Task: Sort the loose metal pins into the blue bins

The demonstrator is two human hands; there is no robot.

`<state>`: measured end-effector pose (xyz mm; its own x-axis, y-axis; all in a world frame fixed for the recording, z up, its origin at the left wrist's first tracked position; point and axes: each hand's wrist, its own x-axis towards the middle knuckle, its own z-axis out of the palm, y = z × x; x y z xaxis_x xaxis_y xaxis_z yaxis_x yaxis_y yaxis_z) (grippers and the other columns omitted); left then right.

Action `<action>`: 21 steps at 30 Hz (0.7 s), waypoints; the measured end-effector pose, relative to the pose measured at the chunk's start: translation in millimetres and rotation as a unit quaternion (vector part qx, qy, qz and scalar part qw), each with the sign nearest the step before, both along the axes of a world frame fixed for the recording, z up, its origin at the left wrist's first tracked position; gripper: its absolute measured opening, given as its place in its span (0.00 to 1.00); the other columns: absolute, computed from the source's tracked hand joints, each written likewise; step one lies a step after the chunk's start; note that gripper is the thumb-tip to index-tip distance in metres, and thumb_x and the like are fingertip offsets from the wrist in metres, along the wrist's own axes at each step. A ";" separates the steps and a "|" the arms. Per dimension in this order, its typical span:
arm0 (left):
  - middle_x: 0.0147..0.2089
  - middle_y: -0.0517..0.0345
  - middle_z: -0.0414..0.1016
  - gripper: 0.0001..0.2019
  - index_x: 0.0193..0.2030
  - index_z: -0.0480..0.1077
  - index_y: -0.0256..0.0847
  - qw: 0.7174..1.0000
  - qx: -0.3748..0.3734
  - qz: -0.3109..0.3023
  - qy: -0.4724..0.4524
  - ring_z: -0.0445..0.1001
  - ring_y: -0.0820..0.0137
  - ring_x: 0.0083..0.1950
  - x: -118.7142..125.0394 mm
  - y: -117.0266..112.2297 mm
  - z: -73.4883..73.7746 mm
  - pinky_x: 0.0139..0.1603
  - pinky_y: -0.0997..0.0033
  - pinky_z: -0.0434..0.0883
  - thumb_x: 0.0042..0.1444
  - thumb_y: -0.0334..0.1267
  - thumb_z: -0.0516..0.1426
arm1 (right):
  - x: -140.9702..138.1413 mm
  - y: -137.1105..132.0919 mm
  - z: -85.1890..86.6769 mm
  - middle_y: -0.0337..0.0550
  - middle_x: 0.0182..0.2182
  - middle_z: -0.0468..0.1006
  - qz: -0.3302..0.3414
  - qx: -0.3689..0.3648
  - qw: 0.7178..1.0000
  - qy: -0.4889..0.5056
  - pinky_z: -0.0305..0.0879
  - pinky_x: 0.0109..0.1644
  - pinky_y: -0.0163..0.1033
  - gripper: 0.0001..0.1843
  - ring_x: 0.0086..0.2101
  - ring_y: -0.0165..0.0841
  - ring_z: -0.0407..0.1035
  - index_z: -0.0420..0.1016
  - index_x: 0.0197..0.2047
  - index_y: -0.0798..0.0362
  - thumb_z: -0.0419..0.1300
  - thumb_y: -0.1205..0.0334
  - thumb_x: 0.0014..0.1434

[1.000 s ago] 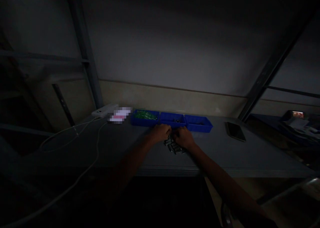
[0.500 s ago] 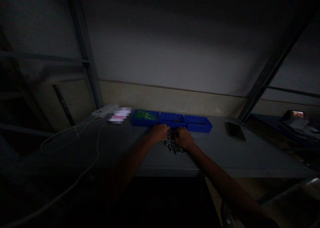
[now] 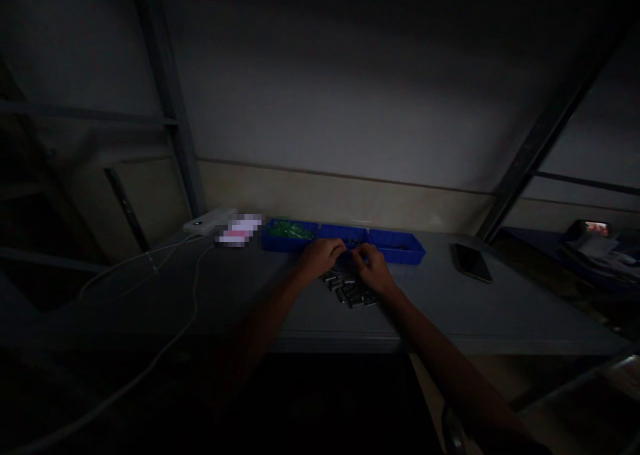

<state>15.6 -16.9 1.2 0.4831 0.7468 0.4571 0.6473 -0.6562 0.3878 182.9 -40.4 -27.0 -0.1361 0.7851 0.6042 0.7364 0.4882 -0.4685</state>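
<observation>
My left hand (image 3: 321, 255) is closed in a pinch just in front of the middle blue bin (image 3: 344, 231); whatever is between its fingertips is too small and dark to make out. Close by on the right, my right hand (image 3: 375, 268) has its thumb and finger pinched, and what they hold is also unclear. Below and between the hands, a pile of small shiny metal cylinders (image 3: 350, 294) lies on the grey table (image 3: 310, 318). Small dark parts sit in the middle bin, partly hidden by my hands.
The left blue bin (image 3: 287, 244) holds green, shiny pieces; the right blue bin (image 3: 400, 257) has a few dark parts. A phone (image 3: 471, 262) lies to the right. At left are a white power strip (image 3: 207, 222), a lit screen (image 3: 241, 230) and a trailing white cable (image 3: 193, 308).
Both hands have lifted slightly from the metal pile toward the middle bin. My right hand has shifted a little to the right, uncovering more of the pile.
</observation>
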 end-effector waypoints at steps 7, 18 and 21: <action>0.37 0.57 0.76 0.11 0.37 0.71 0.39 0.999 0.002 -0.015 -0.038 0.73 0.70 0.39 1.0 1.5 0.0 0.41 0.74 0.66 0.59 0.38 0.49 | 1.2 -3.3 3.4 0.42 0.27 0.70 -0.018 0.012 1.000 0.004 0.59 0.39 0.36 0.17 0.32 0.32 0.64 0.65 0.27 0.53 0.44 0.55 0.61; 0.33 0.58 0.76 0.11 0.35 0.70 0.39 0.999 -0.016 -0.006 -0.045 0.72 0.71 0.35 0.5 -1.5 1.7 0.38 0.74 0.66 0.59 0.36 0.47 | 1.9 -4.5 5.8 0.43 0.30 0.73 0.004 0.019 0.998 0.060 0.60 0.38 0.36 0.13 0.32 0.32 0.66 0.68 0.33 0.54 0.48 0.56 0.58; 0.34 0.58 0.76 0.11 0.37 0.70 0.39 0.999 -0.016 -0.007 -0.048 0.72 0.71 0.35 1.3 -3.3 3.1 0.39 0.73 0.66 0.59 0.37 0.47 | 1.8 -4.7 6.0 0.43 0.28 0.72 -0.009 0.019 0.999 0.048 0.59 0.36 0.36 0.15 0.30 0.32 0.65 0.67 0.29 0.54 0.46 0.55 0.60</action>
<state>17.0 -20.2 4.2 0.4489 0.7551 0.4779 0.5977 -0.6513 0.4675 184.6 -45.1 -21.0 -0.0624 0.7637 0.6426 0.6978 0.4937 -0.5190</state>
